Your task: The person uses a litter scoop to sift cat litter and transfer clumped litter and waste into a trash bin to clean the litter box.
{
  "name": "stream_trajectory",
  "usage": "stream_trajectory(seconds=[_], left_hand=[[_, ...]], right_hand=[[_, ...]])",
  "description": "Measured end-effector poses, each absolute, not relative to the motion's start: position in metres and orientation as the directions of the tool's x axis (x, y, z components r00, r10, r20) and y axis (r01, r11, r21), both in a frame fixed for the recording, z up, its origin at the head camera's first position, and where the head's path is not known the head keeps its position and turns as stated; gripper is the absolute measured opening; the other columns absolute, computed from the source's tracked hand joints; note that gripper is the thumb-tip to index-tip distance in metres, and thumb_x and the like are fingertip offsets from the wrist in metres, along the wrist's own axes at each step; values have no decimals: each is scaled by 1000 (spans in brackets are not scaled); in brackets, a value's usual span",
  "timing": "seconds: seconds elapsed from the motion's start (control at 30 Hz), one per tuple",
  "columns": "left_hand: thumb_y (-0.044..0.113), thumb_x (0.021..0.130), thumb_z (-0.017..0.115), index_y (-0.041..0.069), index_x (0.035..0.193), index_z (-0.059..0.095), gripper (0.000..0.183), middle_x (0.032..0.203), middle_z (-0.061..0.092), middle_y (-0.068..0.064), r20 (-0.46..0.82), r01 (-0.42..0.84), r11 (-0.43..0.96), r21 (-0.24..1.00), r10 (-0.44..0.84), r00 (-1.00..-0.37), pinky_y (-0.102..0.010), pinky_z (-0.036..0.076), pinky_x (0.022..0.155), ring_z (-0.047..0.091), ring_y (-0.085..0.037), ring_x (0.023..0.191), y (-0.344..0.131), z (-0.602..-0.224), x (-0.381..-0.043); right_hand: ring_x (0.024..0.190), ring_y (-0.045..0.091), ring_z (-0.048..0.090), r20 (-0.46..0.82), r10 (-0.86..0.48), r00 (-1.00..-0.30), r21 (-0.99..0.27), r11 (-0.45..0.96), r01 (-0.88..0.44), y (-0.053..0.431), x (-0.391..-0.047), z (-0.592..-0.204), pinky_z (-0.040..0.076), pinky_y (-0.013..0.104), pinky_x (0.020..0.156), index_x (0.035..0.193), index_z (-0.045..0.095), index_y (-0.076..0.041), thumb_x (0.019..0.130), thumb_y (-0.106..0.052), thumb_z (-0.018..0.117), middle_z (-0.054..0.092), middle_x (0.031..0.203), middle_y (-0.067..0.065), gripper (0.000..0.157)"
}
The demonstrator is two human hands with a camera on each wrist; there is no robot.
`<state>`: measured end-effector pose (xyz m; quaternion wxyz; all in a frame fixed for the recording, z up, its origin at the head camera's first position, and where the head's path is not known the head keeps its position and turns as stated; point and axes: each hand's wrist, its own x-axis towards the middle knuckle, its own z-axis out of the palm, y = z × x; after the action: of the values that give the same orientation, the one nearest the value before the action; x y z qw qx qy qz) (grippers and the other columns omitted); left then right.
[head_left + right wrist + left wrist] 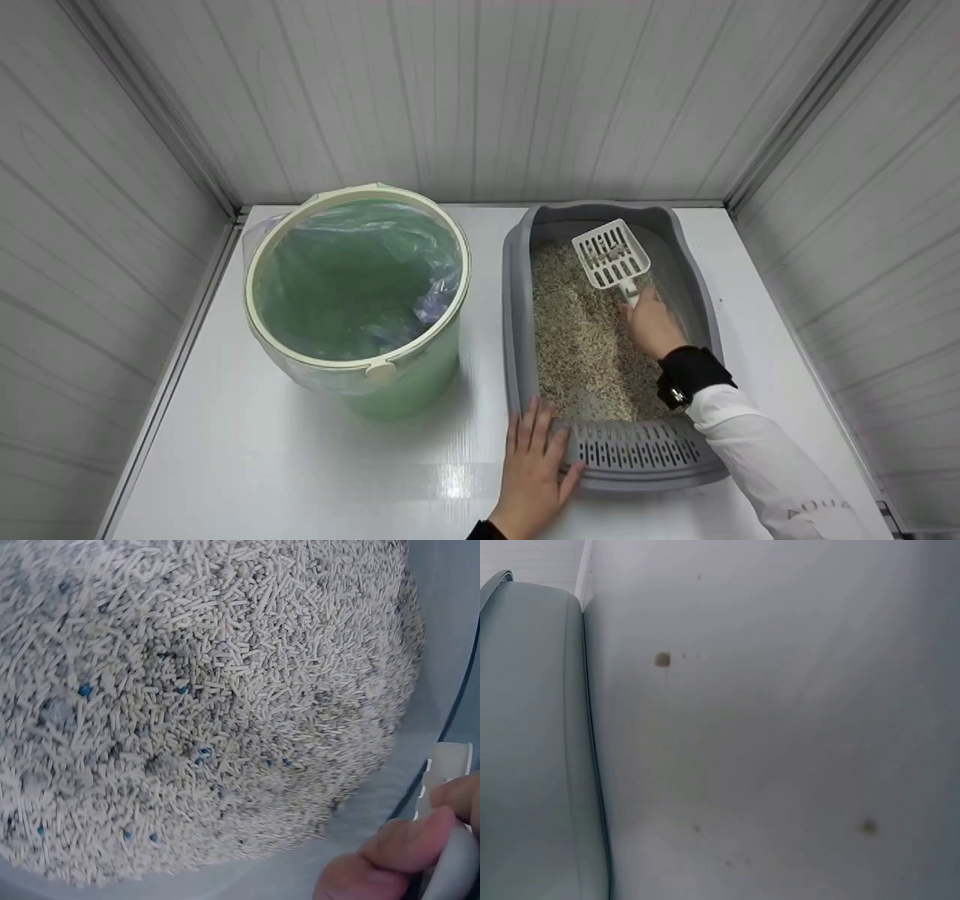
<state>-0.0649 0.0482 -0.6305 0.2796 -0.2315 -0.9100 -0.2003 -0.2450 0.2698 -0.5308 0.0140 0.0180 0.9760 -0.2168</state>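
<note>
Scoop [611,253], white and slotted, above rough, rod-shaped litter pellets [247,690]

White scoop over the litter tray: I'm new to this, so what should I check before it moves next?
1. Grip: ok, the right hand holds the scoop by its handle.
2. Load on the scoop: ok, a few pale pieces lie on its slots.
3. Litter tray steadied: ok, the left hand rests on its near left corner.
4. Green bin uncovered: ok, no lid on it, and a clear bag lines it.
5. Scoop over the bin: not ok, it is above the tray.
6. Loose litter fully sifted out: cannot tell.
</note>
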Motion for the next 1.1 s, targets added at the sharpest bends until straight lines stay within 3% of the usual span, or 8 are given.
stream_trajectory(seconds=[0.1,0.3,0.47,0.67,0.87,1.1], left_hand=[[51,96,39,18,114,55,41,143,42,-12,596,531,814,235,311,-740,-48,17,111,25,-32,140,48,-631,-66],[51,95,39,17,115,55,42,144,41,-12,615,534,813,233,303,-728,-47,16,113,26,-32,140,48,-633,-68],[51,95,39,16,116,55,44,142,43,-14,621,534,814,229,300,-724,-48,15,114,26,-33,139,48,-633,-69],[51,95,40,16,114,55,43,140,45,-15,632,536,815,220,300,-715,-49,18,112,30,-34,137,47,-631,-69],[52,95,40,16,114,56,43,141,43,-14,629,532,817,221,297,-718,-48,18,112,30,-34,137,47,-631,-68],[52,94,43,17,112,56,42,143,41,-13,620,537,813,227,304,-723,-48,17,112,29,-33,138,48,-630,-68]], right_hand=[[68,45,59,-23,5,-1000,-401,916,14,270,-235,-525,48,53,60,131,23,20,99,-20,43,58,87,35,55],[72,47,60,-5,-18,-1000,-395,919,-14,270,-221,-519,47,55,62,130,28,17,98,-20,45,59,88,35,52],[59,32,57,-14,-21,-1000,-437,900,-13,273,-215,-516,43,42,49,117,39,9,98,-24,47,57,75,20,38],[53,18,53,6,-63,-998,-529,847,-57,281,-210,-507,42,31,47,117,47,6,98,-26,46,56,73,11,37],[53,16,44,43,-74,-996,-514,854,-86,296,-206,-495,36,29,49,105,53,5,98,-26,45,52,70,8,33],[48,15,38,-7,-77,-997,-527,847,-62,304,-201,-489,31,28,46,98,51,3,100,-28,40,45,65,5,33]])
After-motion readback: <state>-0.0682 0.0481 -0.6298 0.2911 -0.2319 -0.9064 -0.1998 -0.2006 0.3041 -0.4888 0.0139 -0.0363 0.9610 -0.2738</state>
